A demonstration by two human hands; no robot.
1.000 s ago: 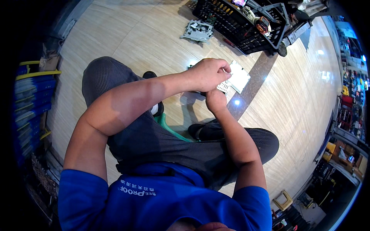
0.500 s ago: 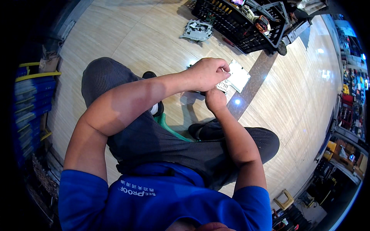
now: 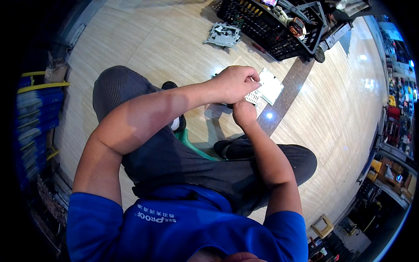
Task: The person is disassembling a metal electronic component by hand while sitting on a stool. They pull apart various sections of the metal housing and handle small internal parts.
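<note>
Low over the floor, in front of my knees, is a pale slotted metal casing [image 3: 252,98]. A flat whitish metal panel [image 3: 271,88] sticks out beside it to the right; whether the two are joined I cannot tell. My left hand [image 3: 237,83] reaches across on top, thumb and fingers curled together at the casing's edge; anything inside that pinch is hidden. From below, my right hand [image 3: 244,114] closes on the near side of the casing, its fingertips out of sight. Some dark part of the work shows under my left wrist.
A silver metal mechanism [image 3: 223,36] lies on the tiled floor ahead. Beyond it a black plastic crate [image 3: 266,32] holds cables and metal parts. Blue stacked bins [image 3: 41,111] stand at the left, crowded shelves at the right. A green stool edge [image 3: 192,146] shows under me.
</note>
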